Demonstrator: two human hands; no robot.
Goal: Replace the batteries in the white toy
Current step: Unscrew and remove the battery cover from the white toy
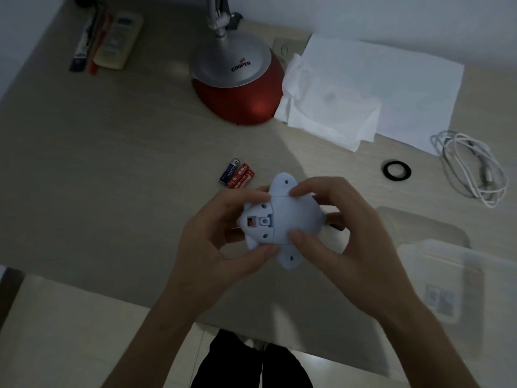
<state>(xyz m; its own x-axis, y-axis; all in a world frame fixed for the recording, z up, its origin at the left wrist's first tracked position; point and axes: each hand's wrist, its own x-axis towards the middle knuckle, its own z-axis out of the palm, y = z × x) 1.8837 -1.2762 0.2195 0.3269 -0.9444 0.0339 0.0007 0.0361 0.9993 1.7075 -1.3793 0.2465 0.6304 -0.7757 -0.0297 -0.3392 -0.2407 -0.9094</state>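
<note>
The white toy is held belly-up above the table, between both hands. My left hand grips its left side, thumb below and fingers above. My right hand grips its right side, with a fingertip on the seam near the top and the thumb on the lower belly. A small opening in the toy's underside shows something orange-red inside. Three loose batteries lie on the table just beyond the toy: one blue and two red.
A red and silver desk lamp stands at the back centre. White tissue and paper lie to its right, then a black ring and a coiled white cable. A clear plastic box sits near right. Pens and a remote lie far left.
</note>
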